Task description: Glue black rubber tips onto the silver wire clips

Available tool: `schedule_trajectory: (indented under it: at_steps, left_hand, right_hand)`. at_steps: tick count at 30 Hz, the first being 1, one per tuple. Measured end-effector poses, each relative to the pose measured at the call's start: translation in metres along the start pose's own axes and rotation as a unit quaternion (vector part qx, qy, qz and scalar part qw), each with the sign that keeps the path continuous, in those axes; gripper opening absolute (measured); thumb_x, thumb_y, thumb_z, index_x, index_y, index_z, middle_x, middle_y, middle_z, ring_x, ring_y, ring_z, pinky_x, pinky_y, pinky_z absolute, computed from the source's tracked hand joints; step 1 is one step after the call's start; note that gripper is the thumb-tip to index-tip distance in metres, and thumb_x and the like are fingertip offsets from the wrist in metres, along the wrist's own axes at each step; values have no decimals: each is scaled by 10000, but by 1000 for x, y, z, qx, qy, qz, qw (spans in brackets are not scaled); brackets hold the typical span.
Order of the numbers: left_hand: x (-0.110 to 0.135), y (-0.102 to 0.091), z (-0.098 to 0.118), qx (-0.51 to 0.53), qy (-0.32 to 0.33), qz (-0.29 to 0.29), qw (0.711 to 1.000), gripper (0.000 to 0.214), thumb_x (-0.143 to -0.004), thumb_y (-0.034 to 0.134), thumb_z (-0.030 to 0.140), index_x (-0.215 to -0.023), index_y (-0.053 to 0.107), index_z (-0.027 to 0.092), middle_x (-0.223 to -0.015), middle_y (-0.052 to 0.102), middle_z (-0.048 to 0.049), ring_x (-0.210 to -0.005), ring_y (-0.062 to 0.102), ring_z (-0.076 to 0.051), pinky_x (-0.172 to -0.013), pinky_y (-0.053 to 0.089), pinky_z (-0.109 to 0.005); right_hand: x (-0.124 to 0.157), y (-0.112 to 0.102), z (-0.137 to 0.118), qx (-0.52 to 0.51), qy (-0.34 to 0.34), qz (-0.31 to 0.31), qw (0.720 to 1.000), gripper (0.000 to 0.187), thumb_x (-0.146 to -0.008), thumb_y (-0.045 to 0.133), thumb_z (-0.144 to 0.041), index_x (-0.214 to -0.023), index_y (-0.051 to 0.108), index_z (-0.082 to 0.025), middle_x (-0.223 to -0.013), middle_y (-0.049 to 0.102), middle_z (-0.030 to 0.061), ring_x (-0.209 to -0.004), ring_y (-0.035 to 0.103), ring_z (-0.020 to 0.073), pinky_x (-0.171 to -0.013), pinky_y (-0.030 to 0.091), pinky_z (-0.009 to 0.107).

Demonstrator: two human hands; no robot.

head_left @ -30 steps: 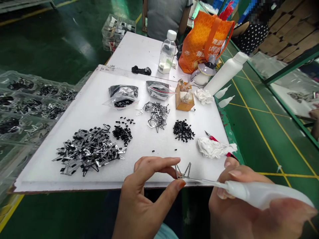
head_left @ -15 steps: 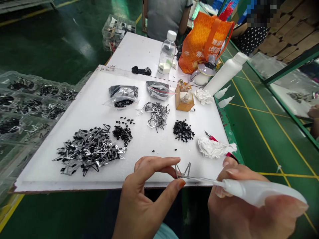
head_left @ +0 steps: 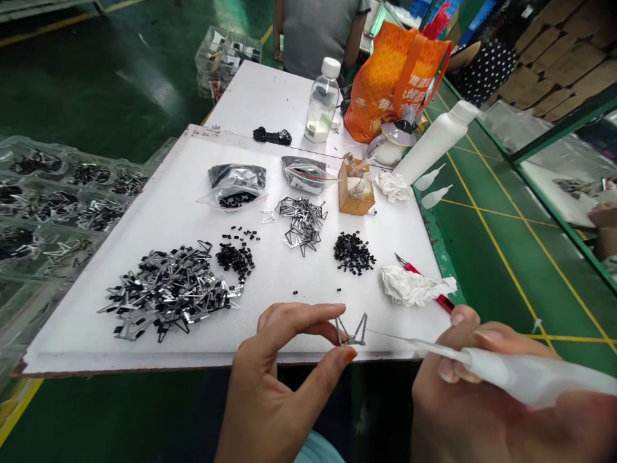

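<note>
Between the thumb and fingers of my left hand point(head_left: 284, 379) is a small bent metal bracket point(head_left: 357, 334), its thin legs pointing up. My right hand point(head_left: 491, 405) is wrapped round a white squeeze bottle point(head_left: 535, 373) with a long, thin needle tip. The needle points left and its end lies just right of the bracket, apart from it. Beyond my hands, two tiny black pieces lie singly on the white table point(head_left: 270, 321). A pile of small black pieces point(head_left: 354, 252) and a heap of metal brackets point(head_left: 303, 222) sit farther back.
At left lies a large heap of brackets with black ends point(head_left: 168, 289). A red craft knife point(head_left: 409, 265) lies under crumpled tissue point(head_left: 414, 286). Behind stand a wooden box point(head_left: 355, 193), a white bottle point(head_left: 438, 141), a clear bottle point(head_left: 322, 99) and an orange bag point(head_left: 393, 83). Two people are beyond.
My right hand has drawn the squeeze bottle to the right, so its needle has come away from the bracket. My left hand keeps its pinch, nearly still.
</note>
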State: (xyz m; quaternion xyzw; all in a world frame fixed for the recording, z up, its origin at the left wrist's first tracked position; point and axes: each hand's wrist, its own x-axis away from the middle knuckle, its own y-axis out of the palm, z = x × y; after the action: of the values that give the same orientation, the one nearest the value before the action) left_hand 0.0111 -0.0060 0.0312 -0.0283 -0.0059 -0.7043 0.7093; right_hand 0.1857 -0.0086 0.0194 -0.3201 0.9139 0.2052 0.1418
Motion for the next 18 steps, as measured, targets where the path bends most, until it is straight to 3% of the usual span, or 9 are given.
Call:
schedule_trajectory:
  at_steps: [3,6,10,18]
  left_hand:
    - [1,-1,0,-3,4,3,1000,343,-855,805,192,-1062,797,466,-850,777,95,-836,715,-146,-859,538,-262]
    - [2,-2,0,-4,6,3,1000,347,-854,806,194,-1060,794,474,-859,778,102,-853,713,-139,-852,531,-245]
    - [2,-2,0,-4,1,1,1000,341,-858,805,201,-1057,793,477,-848,772,108,-849,711,-131,-852,525,-236]
    - [0,1,-1,-7,2,3,1000,366,-854,802,201,-1057,787,505,-847,769,122,-842,709,-122,-831,522,-224]
  right_hand:
    - [-9,-7,10,-19,-50,-37,998,669,-1008,340,-628,-741,792,-213,-498,471,-36,-655,577,200,-1010,475,392]
    - [-8,-7,6,3,-27,-82,996,521,-984,469,-582,-790,794,-225,-519,495,-32,-755,619,226,-1007,471,404]
    - [1,-1,-8,19,22,-33,999,501,-1007,504,-563,-772,790,-225,-572,514,-25,-809,605,213,-1079,432,373]
    - [4,1,-13,41,57,-28,997,478,-1001,532,-563,-763,805,-250,-615,517,-3,-806,577,233,-1100,418,392]
